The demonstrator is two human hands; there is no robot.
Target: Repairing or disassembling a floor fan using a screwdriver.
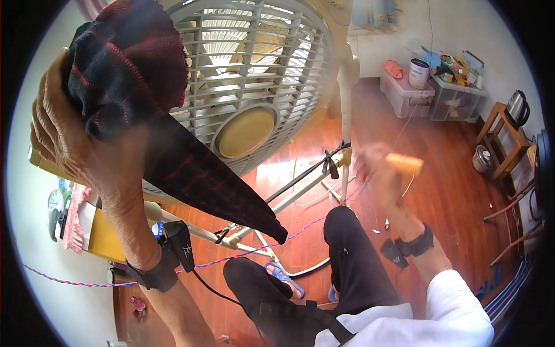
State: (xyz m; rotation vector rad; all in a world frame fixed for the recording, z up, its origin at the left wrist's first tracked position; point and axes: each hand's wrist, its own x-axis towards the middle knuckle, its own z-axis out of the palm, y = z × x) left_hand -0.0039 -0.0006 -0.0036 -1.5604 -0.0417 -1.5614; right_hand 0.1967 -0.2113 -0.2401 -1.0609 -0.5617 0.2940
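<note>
My left hand (60, 115) grips a dark cloth with red checks (127, 63) at the upper left, against a cream box fan (254, 75) with a slatted grille. A long, narrow length of the cloth hangs down across the fan's lower part. My right hand (376, 170), blurred, is right of the fan stand (346, 87), closed on an orange object (406, 163) whose exact kind I cannot make out. A dark tie (330, 165) is knotted on the stand.
Plastic bins with assorted items (404, 95) stand at the back right, near a wooden stool (491, 136) holding a kettle (516, 110). A twisted red-blue cord (300, 231) runs across low before my knees. A yellow shelf (107, 231) with hanging items is at left.
</note>
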